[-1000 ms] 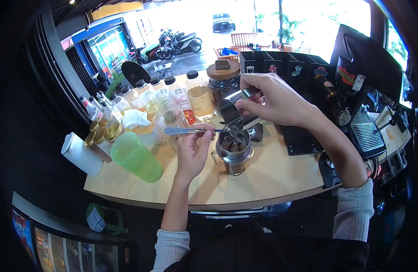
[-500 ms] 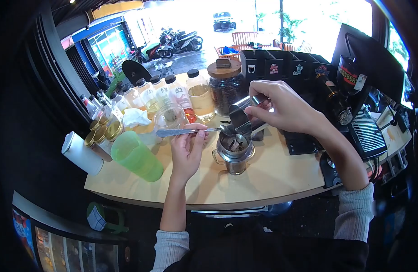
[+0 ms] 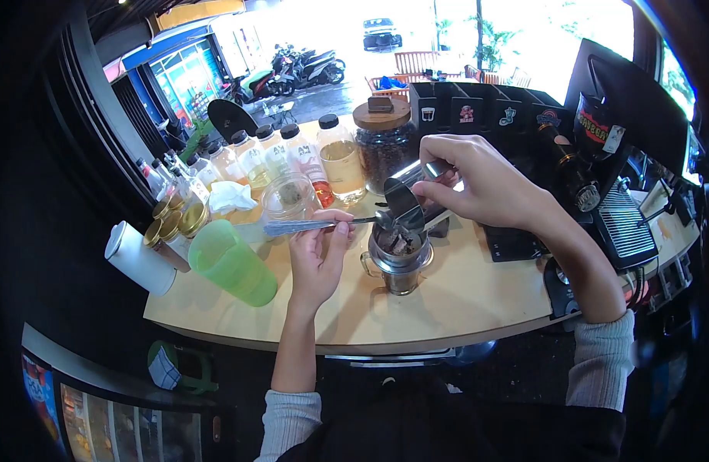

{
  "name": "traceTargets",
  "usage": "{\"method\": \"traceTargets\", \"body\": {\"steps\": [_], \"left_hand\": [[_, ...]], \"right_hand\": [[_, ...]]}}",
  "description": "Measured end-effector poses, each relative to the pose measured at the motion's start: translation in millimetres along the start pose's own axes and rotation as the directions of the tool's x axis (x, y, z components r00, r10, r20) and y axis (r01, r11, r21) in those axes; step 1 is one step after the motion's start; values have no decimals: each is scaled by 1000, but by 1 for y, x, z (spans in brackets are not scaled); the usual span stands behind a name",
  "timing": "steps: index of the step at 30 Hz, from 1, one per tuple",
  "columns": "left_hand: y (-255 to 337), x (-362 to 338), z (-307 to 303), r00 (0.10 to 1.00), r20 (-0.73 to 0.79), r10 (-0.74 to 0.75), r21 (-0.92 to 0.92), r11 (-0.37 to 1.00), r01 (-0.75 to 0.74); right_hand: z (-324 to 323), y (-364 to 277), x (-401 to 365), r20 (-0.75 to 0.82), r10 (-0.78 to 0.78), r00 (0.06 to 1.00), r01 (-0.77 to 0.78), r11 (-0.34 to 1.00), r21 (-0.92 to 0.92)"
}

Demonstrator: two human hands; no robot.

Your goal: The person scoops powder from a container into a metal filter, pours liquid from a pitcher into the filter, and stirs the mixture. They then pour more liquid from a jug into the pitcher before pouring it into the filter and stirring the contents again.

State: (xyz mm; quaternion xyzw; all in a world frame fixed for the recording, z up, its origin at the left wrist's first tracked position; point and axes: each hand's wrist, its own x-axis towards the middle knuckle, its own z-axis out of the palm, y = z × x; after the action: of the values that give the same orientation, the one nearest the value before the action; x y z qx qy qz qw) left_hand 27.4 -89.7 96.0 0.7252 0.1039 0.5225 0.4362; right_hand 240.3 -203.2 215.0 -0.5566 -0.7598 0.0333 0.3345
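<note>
My left hand pinches the long handle of a spoon, its bowl end over a metal filter cup. My right hand grips a shiny metal cup by its handle and holds it tipped, mouth toward the filter. The metal filter holds dark, chunky contents and sits on top of a glass mug on the wooden counter.
Left of my left hand stands a green pitcher beside a white canister. Behind are bottles, a clear plastic cup and a jar of dark beans. A coffee machine is on the right.
The metal cup in my right hand has shifted slightly left and tipped lower. More dark contents show in the filter. The spoon has barely moved.
</note>
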Motion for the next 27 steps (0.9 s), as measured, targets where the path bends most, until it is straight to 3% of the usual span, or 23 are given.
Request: {"method": "traceTargets", "body": {"steps": [10,21,27], "left_hand": [[1,-2,-6,999,-36,-36,-13,999,36],[0,-2,-7,999,-34,4,0,1000,-4],[3,-4,-5,1000,-24,5,24,1000,-4]], "right_hand": [[0,-4,-8,19,-15,1000,14,1000,21],[-13,-5,-20,98,45,994,-30,988,-151],[-6,-1,-10,69,51,996,-45,994,-97]]}}
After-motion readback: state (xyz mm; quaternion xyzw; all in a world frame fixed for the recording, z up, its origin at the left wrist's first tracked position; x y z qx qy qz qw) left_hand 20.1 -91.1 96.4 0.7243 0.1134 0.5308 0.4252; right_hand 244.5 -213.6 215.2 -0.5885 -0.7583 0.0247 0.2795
